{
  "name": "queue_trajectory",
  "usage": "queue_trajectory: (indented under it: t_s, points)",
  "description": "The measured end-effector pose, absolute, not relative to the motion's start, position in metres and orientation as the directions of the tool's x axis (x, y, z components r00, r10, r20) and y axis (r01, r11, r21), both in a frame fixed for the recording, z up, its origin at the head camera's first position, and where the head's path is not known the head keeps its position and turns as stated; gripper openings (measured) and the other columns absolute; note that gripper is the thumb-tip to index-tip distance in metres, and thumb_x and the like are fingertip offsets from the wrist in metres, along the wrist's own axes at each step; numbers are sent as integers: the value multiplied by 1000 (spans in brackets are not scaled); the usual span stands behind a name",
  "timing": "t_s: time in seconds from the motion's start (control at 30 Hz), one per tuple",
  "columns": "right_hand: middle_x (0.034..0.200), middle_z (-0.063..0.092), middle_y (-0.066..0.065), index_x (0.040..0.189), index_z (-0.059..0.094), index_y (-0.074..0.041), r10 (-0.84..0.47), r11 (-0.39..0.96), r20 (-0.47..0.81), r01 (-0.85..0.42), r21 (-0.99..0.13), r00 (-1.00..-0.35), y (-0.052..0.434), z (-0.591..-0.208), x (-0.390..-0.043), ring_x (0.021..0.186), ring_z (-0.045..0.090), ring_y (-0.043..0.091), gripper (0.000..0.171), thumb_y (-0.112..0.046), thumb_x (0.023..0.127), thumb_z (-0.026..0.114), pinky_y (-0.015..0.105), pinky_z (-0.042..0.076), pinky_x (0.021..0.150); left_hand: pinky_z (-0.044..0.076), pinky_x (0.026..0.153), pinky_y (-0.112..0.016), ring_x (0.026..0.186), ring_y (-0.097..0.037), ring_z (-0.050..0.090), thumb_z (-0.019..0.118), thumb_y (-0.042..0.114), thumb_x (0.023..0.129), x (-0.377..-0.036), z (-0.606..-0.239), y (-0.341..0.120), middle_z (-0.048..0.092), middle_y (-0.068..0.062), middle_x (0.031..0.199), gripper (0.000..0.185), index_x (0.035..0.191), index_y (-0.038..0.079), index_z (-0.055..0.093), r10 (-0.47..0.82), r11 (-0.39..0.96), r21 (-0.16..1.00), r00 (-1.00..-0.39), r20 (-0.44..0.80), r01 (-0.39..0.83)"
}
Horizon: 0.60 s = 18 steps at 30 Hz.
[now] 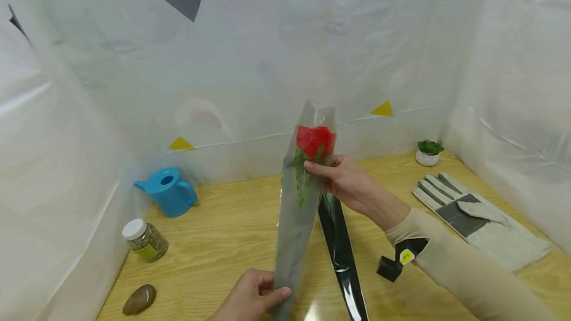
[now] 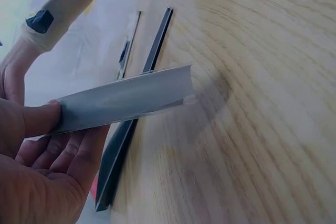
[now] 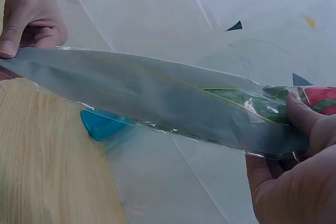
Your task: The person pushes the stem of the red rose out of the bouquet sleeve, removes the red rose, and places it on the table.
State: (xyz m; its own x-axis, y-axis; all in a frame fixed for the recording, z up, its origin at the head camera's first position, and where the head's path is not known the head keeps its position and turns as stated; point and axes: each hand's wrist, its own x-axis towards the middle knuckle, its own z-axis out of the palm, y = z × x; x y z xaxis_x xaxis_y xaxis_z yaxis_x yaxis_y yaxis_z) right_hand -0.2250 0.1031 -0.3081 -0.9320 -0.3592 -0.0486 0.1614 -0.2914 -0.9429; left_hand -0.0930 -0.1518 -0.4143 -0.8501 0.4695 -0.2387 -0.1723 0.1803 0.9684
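A red rose (image 1: pixel 315 141) with green leaves sits in a long sleeve, clear at the top and grey lower down. My right hand (image 1: pixel 352 185) grips this wrapped rose just under the bloom, thumb across the front. Lower down, my left hand (image 1: pixel 250 295) pinches the narrow end of the grey sleeve (image 2: pixel 126 98) between thumb and fingers. The wrapping spans both hands above the table in the right wrist view, its stem hidden behind the grey film. Behind it on the table lies a long, glossy black sleeve (image 1: pixel 342 256).
At the left are a blue watering can (image 1: pixel 171 194), a jar (image 1: pixel 149 244) with a white lid and a brown stone (image 1: pixel 140 299). A pair of work gloves (image 1: pixel 479 222) and a small potted succulent (image 1: pixel 429 152) lie to the right. White sheeting (image 1: pixel 250 73) encloses the wooden table.
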Motion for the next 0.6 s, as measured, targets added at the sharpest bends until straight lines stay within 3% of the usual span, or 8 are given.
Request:
queue_trajectory:
  t_s: [0.37, 0.6]
  points:
    - [114, 68, 10, 126, 63, 1, -313, -249, 43, 38, -968, -949, 101, -305, -219, 102, 64, 26, 40, -15, 91, 75, 37, 53, 89, 58, 73, -41, 78, -27, 70, 66, 8, 95, -93, -413, -149, 71, -19, 87, 18, 103, -7, 71, 480, 135, 983, -860, -175, -125]
    - [105, 71, 11, 115, 69, 1, -275, -246, 105, -35, -969, -956, 96, -305, -213, 95, 66, 26, 32, -12, 87, 78, 39, 54, 86, 59, 68, -39, 75, -24, 71, 69, 10, 94, -93, -410, -143, 72, -19, 83, 18, 99, -6, 73, 444, 139, 986, -884, -148, -95]
